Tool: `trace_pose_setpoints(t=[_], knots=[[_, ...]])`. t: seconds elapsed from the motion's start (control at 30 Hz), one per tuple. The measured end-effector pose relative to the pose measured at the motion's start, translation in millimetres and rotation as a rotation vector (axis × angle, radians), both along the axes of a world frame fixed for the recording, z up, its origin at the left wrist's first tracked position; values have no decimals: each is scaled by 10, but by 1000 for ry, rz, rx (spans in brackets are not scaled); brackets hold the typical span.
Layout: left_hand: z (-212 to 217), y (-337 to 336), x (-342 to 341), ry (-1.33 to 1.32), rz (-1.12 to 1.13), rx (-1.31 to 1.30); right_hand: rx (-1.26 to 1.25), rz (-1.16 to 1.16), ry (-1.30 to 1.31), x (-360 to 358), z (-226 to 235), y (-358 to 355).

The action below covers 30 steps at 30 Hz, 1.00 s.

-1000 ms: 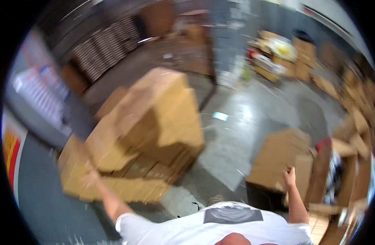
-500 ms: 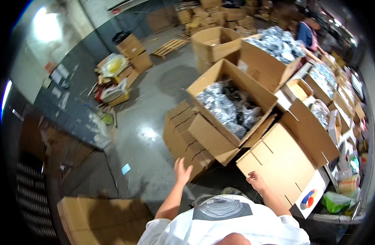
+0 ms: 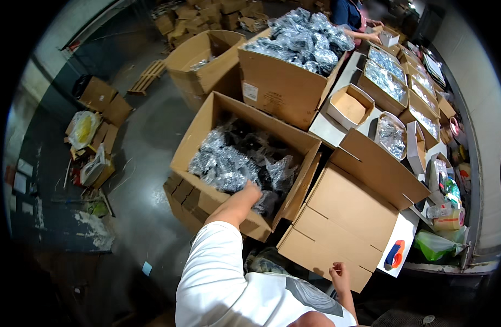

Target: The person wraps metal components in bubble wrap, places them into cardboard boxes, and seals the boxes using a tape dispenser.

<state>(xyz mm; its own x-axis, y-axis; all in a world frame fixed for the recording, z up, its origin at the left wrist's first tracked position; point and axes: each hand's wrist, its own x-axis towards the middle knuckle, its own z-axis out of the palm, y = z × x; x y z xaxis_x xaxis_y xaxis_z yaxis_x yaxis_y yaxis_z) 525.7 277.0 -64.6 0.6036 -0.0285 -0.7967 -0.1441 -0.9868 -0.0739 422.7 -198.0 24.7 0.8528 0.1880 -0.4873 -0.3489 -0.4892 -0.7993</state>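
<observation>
Right hand (image 3: 337, 271): fingers loosely curled, empty, at the flattened cardboard's (image 3: 348, 218) near edge.
Left hand (image 3: 249, 192): reaches into the open carton (image 3: 204, 128); fingers buried among the bagged parts (image 3: 228, 163), grip cannot be told.
Risk: slippery bags could slide out when lifted.
Beyond carton: heaped box (image 3: 283, 87).

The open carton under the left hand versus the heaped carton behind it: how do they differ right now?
The near carton is only partly filled, its bagged parts lying below the rim; the far carton is heaped above its rim. The left hand reaches into the near carton; no hand is at the far one. The near carton stands lower. Both are brown cardboard, open-topped, holding shiny plastic bags.
</observation>
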Motion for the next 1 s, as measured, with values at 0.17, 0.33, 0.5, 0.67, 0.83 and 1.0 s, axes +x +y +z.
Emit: trace_pose_setpoints(t=[0.17,0.33,0.5,0.67,0.83,1.0], knots=[[-264,-50,-57,-228,-357,-110,-38,-120,51,51,-89,234],[-451,-7,-99,-525,-475,-235,-45,-92,58,330,30,704],[63,-143,170,-516,-56,-571,-42,-84,54,530,57,903],[-745,-300,879,-311,418,-746,-57,-89,57,642,20,1028],[-629,-262,1401,176,574,-866,-95,21,55,695,42,1132],[-645,-162,1573,452,720,-980,-70,71,85,658,-68,1201]])
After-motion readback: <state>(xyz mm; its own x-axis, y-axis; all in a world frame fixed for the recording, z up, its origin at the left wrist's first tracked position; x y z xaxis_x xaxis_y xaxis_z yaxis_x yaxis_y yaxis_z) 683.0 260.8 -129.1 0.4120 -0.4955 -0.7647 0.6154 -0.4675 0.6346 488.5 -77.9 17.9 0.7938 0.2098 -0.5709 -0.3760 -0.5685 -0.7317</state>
